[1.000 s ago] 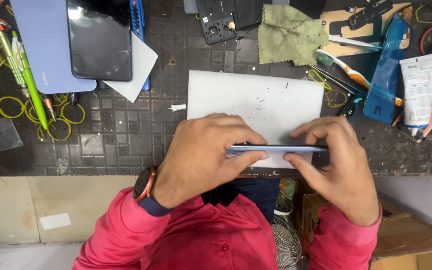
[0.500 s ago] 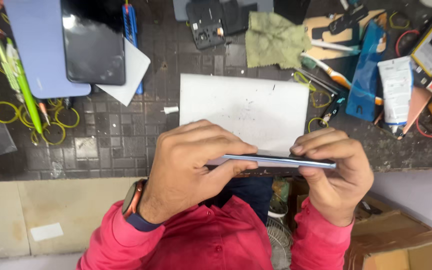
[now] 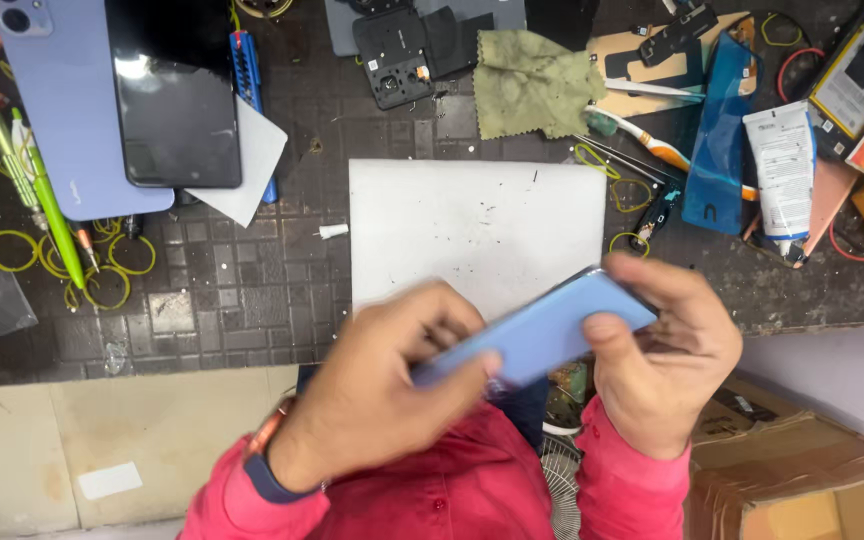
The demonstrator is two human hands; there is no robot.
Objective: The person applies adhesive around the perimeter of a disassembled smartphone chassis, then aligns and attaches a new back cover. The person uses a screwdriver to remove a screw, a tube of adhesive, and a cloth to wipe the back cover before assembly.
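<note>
Both my hands hold a light blue phone (image 3: 542, 335) above the near edge of a dark gridded work mat (image 3: 232, 300). My left hand (image 3: 382, 390) grips its left end with fingers curled over the edge. My right hand (image 3: 667, 355) clasps its right end, thumb on the blue back. The phone is tilted, its right end higher, and its blue back faces the camera. Just beyond it a white sheet (image 3: 472, 225) with small dark specks lies flat on the mat.
A lavender phone back (image 3: 62, 120) with a black phone (image 3: 177, 95) on it lies far left. Yellow rubber bands (image 3: 102, 270), green pens, a green cloth (image 3: 532, 85), black phone parts (image 3: 392, 55), a blue back cover (image 3: 717, 130), a white tube (image 3: 782, 170) surround the sheet. Cardboard box (image 3: 802, 480) at lower right.
The phone was held edge-on and level; now it is turned so its blue back shows and its right end is raised. Both hands have kept hold of it.
</note>
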